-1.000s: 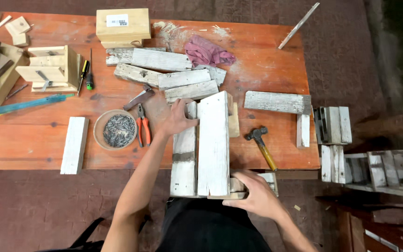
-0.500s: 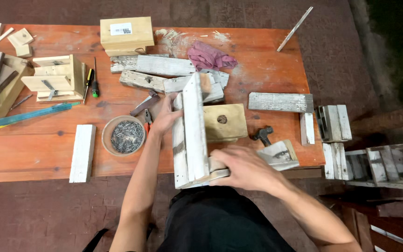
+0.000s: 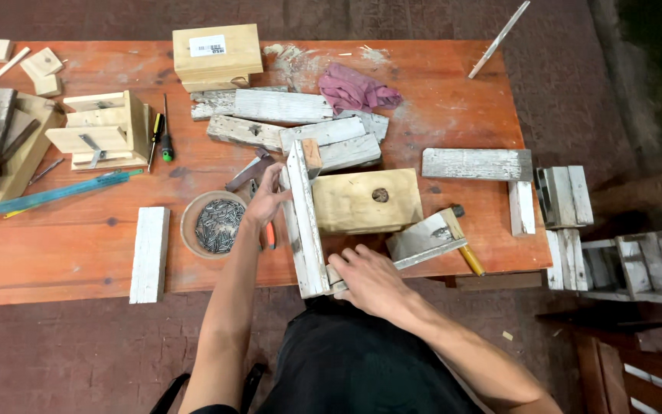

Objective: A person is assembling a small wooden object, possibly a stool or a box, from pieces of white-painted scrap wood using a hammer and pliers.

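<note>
A small box of weathered white boards (image 3: 306,222) stands tipped on its side at the table's near edge. Its pale plywood panel with a round hole (image 3: 365,201) faces up. My left hand (image 3: 267,196) grips the far left side of the white boards. My right hand (image 3: 371,277) holds the near corner of the box by the table edge. A hammer (image 3: 463,244) lies just right of the box, partly under a white board (image 3: 427,236).
A round bowl of nails (image 3: 216,225) and red-handled pliers (image 3: 270,234) sit left of my left hand. Loose white boards (image 3: 289,123), a pink rag (image 3: 355,88), a cardboard box (image 3: 217,55), wooden offcuts (image 3: 101,130), screwdrivers (image 3: 160,139) and a blue ruler (image 3: 63,191) lie on the orange table (image 3: 78,253). Slatted crates (image 3: 622,261) stand right.
The box has been turned from lying flat with its white boards up onto its side, exposing the plywood panel with the hole. Both hands shifted with it.
</note>
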